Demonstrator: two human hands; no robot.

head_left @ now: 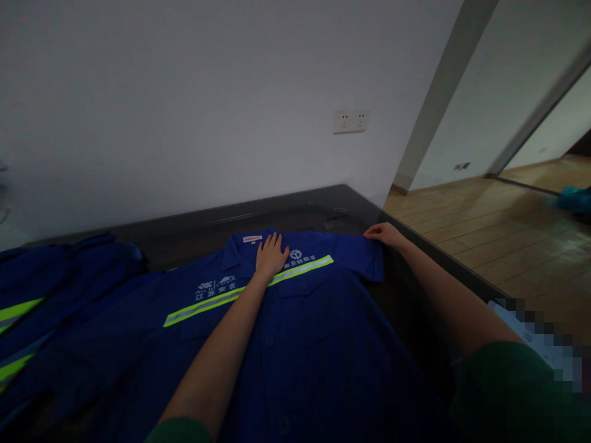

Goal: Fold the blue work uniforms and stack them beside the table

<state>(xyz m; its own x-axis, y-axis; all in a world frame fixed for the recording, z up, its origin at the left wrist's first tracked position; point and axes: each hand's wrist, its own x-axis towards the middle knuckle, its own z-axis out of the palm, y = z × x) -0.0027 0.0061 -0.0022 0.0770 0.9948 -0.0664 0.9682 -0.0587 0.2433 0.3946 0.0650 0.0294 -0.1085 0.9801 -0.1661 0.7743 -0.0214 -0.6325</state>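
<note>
A blue short-sleeved work shirt [305,332] lies spread out face up, with a yellow-green reflective stripe and white printing across the chest. My left hand [271,253] rests flat near its collar, fingers spread. At the upper edge of the sleeve on the right, my right hand [382,234] pinches the cloth between thumb and fingers. The collar, with a white and red label inside, points toward the wall.
More blue garments with reflective stripes [28,295] are heaped at the left on the dark table [341,200]. A wall socket [351,121] is behind it. Wooden floor [462,215] and a blue object [575,200] show at the right.
</note>
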